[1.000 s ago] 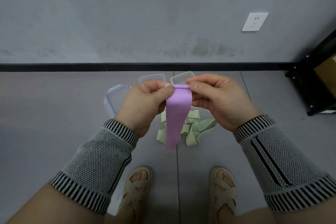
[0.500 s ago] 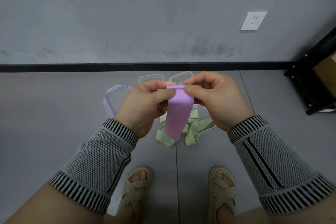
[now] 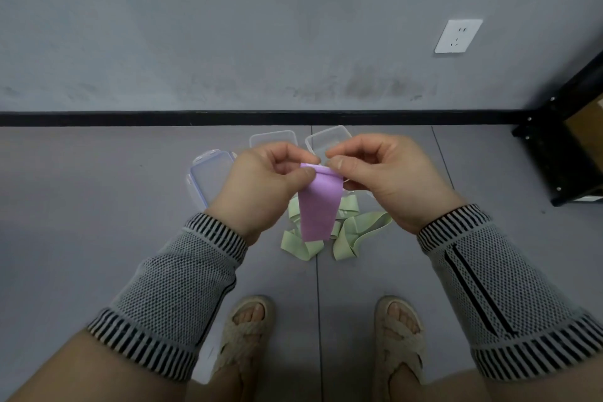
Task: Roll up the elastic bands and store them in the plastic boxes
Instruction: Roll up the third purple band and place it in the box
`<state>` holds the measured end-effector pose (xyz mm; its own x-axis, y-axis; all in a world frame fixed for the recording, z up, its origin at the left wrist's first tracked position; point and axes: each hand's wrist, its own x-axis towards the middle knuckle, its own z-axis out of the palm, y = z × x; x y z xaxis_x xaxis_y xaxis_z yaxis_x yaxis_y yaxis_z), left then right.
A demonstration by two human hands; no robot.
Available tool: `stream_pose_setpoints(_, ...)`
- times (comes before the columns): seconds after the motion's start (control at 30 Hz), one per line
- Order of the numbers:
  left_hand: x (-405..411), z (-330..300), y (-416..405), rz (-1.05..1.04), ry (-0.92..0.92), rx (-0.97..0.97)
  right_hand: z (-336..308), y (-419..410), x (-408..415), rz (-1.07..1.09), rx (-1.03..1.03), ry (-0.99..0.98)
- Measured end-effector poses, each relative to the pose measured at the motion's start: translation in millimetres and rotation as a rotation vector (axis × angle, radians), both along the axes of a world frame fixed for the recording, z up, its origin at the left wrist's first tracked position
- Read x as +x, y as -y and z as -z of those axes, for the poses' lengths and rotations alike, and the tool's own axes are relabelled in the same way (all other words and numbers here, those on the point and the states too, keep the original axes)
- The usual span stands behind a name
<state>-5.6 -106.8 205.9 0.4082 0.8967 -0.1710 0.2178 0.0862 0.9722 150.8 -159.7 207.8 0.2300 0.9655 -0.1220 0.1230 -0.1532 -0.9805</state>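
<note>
- Head view: the left hand (image 3: 261, 188) and the right hand (image 3: 388, 179) meet in the middle of the frame, both held above the floor (image 3: 98, 206).
- Between them hangs the purple elastic band (image 3: 318, 206); its top edge is turned over into a small roll, and the loose tail drops toward 6 o'clock.
- The left hand's thumb and curled fingers pinch the roll's left end; the right hand's thumb and forefinger pinch its right end. Both hands' fingers are closed tightly on the band, with no gap visible.
- On the floor under the hanging tail lies a tangle of pale green elastic bands (image 3: 352, 232), spreading from 6 toward 4 o'clock of the hands.
- Clear plastic boxes (image 3: 274, 137) sit on the floor at 12 o'clock of the hands, partly hidden by them; another clear one with a bluish rim (image 3: 208, 173) lies at 9 o'clock of the left hand. Whether they hold anything I cannot tell.
- Striped knit sleeves (image 3: 182, 287) cover both forearms.
- Two feet in woven sandals (image 3: 244, 333) stand at 6 o'clock.
- A white wall socket (image 3: 456, 36) sits at 2 o'clock on the grey wall; a black shelf frame (image 3: 561, 140) stands at 3 o'clock.
</note>
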Motion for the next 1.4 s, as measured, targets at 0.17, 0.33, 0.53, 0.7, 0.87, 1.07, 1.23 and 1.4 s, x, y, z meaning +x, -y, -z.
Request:
stream_pose_setpoints(0.17,2,6,1,0.039,-0.216,0.150,3,0,-2,-0.094,-0.050,0.353)
stream_pose_setpoints(0.33,4,8,2,0.005,-0.326,0.220,2,1,-5,-0.241,-0.094,0.620)
stream_pose_setpoints(0.53,0,11,-4,0.092,-0.325,0.153,1,2,0,-0.039,-0.169,0.130)
stream_pose_setpoints(0.7,-4,8,-8,0.092,-0.215,0.238,-1,3,4,-0.009,-0.247,-0.298)
stream_pose_setpoints(0.87,-5,11,-7,0.130,-0.191,0.319,-2,2,4,-0.019,-0.284,-0.382)
stream_pose_setpoints(1.07,-5,9,-5,0.164,-0.203,0.419,0,2,4,-0.064,-0.273,-0.401)
stream_pose_setpoints(1.23,-5,7,-4,0.171,-0.195,0.434,0,2,1,-0.091,-0.268,-0.319)
stream_pose_setpoints(1.4,-3,6,-4,0.163,-0.191,0.420,0,2,0,-0.056,-0.269,-0.310)
